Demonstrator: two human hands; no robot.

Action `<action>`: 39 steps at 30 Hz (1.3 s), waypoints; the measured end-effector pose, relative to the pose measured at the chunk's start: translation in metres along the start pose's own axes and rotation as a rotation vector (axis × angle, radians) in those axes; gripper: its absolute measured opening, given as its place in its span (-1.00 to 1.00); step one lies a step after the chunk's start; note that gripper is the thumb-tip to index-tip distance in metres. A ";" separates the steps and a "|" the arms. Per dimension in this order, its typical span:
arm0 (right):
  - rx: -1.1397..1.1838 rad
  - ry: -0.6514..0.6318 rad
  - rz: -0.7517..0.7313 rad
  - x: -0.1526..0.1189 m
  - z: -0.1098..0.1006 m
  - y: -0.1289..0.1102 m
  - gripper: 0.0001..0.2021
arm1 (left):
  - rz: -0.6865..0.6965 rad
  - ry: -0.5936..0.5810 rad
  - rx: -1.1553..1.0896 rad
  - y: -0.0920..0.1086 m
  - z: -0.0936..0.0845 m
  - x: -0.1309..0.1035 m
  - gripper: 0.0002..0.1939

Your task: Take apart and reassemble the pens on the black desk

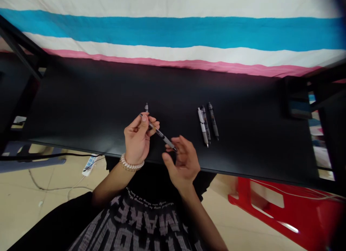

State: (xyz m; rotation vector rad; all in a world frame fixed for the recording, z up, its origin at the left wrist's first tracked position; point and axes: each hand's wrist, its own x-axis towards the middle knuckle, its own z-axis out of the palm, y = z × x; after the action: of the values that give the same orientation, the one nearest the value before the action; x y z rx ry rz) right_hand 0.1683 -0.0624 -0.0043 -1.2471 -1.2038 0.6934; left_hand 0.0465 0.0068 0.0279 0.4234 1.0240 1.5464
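Observation:
A slim pen point(161, 135) with a clear barrel and grey grip is pinched near its upper end by my left hand point(139, 137). It slants down to the right, over the table's front part. My right hand point(183, 161) is around the pen's lower tip, fingers curved and thumb apart; whether it touches the tip I cannot tell. Behind my left fingers another pen point(146, 107) lies on the table, mostly hidden. To the right lie a white pen point(203, 126), a dark clear pen point(206, 124) close against it and a black pen point(213, 121) slightly apart.
The black table point(251, 135) ends in front at my body. A striped curtain point(173, 31) hangs along its back edge. A dark box-like object point(298, 99) stands at the right end. Below are a red stool point(283, 211) and a power strip point(89, 165) with cables.

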 end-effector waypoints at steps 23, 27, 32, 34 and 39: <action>-0.298 0.061 -0.259 0.011 -0.015 -0.008 -0.78 | -0.017 0.136 -0.048 0.000 -0.012 0.008 -0.85; -0.259 0.038 -0.263 0.008 -0.010 -0.008 -0.76 | -0.090 0.115 -0.061 -0.003 -0.007 0.003 -0.85; -0.247 0.066 -0.175 0.004 -0.012 -0.003 -0.84 | -0.101 0.147 -0.104 -0.004 -0.009 0.004 -0.91; -0.201 0.080 -0.086 0.002 -0.015 0.000 -0.89 | -0.092 0.156 -0.096 -0.003 -0.011 0.007 -0.91; -0.112 0.110 0.003 0.001 -0.017 0.006 -0.88 | -0.081 0.152 -0.094 0.003 -0.013 0.008 -0.91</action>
State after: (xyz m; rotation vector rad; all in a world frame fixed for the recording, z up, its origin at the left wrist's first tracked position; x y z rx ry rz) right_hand 0.1856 -0.0659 -0.0082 -1.3626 -1.1633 0.5586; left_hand 0.0332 0.0099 0.0205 0.1987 1.0672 1.5647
